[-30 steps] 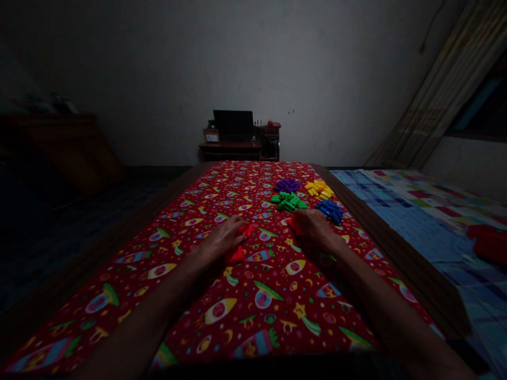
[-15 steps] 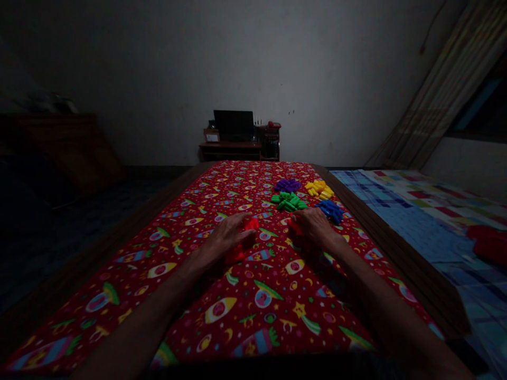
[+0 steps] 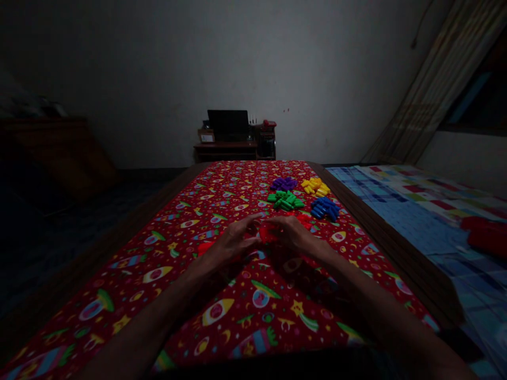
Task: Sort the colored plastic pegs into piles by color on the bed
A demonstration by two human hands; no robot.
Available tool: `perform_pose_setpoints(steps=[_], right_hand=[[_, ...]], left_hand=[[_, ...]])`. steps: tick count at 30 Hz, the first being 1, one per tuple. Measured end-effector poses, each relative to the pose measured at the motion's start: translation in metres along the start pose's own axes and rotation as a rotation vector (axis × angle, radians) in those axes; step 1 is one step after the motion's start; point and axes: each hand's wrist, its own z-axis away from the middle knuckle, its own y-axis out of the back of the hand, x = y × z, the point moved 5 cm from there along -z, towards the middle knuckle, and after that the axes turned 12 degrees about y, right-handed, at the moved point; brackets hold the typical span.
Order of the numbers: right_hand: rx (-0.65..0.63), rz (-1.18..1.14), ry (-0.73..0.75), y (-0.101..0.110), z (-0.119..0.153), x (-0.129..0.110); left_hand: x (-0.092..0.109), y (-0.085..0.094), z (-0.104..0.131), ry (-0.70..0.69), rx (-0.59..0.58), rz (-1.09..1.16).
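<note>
My left hand [image 3: 237, 237] is over the middle of the red patterned cloth [image 3: 222, 311]. Its thumb and fingers are parted in a curve, and nothing shows clearly between them. Facing it, almost touching its fingertips, my right hand [image 3: 291, 232] curls around bright red plastic pieces [image 3: 268, 234]; how many is hidden. More red pieces [image 3: 304, 220] lie just beyond the right hand, and another red bit [image 3: 204, 247] peeks out left of my left wrist. Past the right hand are piles of small tube-shaped pieces: green [image 3: 285, 200], blue [image 3: 325, 208], purple [image 3: 283, 183] and yellow [image 3: 315, 187].
The cloth covers a long table with dark brown edges [image 3: 396, 264]. To the right lies a bed with checked covers [image 3: 376, 203] and a red item [image 3: 485, 236]. A monitor [image 3: 228, 125] stands on a desk by the wall; a wooden cabinet [image 3: 51, 153] is at left.
My right hand has moved left, bringing red pieces towards my left hand, and the gap between them has narrowed. Red pieces now show behind the right hand. The view has shifted slightly.
</note>
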Motion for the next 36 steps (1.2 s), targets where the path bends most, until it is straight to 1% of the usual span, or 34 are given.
perform_pose_setpoints(steps=[1,3,4,5,6,8,10,12,14,16,19,20,22,24,26,27,29,31,32,34,36], right_hand=[[0.024,0.021,-0.072,0.008,0.001,0.008],[0.097,0.083,-0.203,0.032,0.004,0.025],[0.123,0.112,-0.254,0.045,0.007,0.034],[0.121,0.13,-0.297,0.056,0.01,0.042],[0.091,0.136,-0.333,0.066,0.014,0.05],[-0.014,0.117,-0.395,0.08,0.022,0.064],[-0.125,0.092,-0.447,0.085,0.032,0.072],[-0.205,0.107,-0.487,0.085,0.039,0.076],[-0.271,0.161,-0.516,0.082,0.043,0.076],[-0.316,0.227,-0.538,0.08,0.043,0.074],[-0.311,0.339,-0.557,0.083,0.04,0.07],[-0.283,0.369,-0.55,0.086,0.037,0.067],[-0.178,0.386,-0.508,0.089,0.029,0.059],[-0.051,0.291,-0.436,0.085,0.019,0.044],[0.019,0.101,-0.354,0.069,0.008,0.027],[0.016,0.002,-0.304,0.056,0.004,0.017],[-0.049,-0.121,-0.186,0.03,-0.003,-0.003],[-0.102,-0.115,-0.1,0.011,-0.006,-0.014],[-0.111,-0.081,-0.082,0.006,-0.006,-0.016],[-0.105,0.002,-0.093,0.006,-0.004,-0.013],[-0.097,0.096,-0.143,0.019,-0.001,-0.004]], left_hand=[[-0.002,0.004,0.0,0.002,-0.008,-0.018],[-0.009,0.017,0.0,0.039,0.005,-0.084],[-0.016,0.024,0.001,0.073,0.017,-0.131],[-0.023,0.031,0.001,0.118,0.016,-0.182],[-0.031,0.037,0.001,0.171,0.0,-0.228],[-0.046,0.042,0.002,0.269,-0.096,-0.295],[-0.058,0.042,0.003,0.325,-0.222,-0.325],[-0.065,0.038,0.005,0.335,-0.293,-0.32],[-0.069,0.035,0.006,0.315,-0.304,-0.285],[-0.071,0.032,0.009,0.292,-0.279,-0.245],[-0.064,0.033,0.009,0.274,-0.176,-0.221],[-0.059,0.035,0.008,0.276,-0.124,-0.209],[-0.046,0.037,0.003,0.289,-0.021,-0.161],[-0.031,0.036,-0.002,0.294,0.065,-0.09],[-0.015,0.031,-0.004,0.256,0.117,-0.019],[-0.008,0.026,-0.004,0.223,0.124,0.012],[0.006,0.016,-0.001,0.165,0.123,0.046],[0.015,0.007,0.003,0.146,0.117,0.059],[0.017,0.003,0.005,0.149,0.109,0.072],[0.018,-0.001,0.007,0.154,0.071,0.117],[0.015,0.001,0.005,0.141,0.026,0.133]])
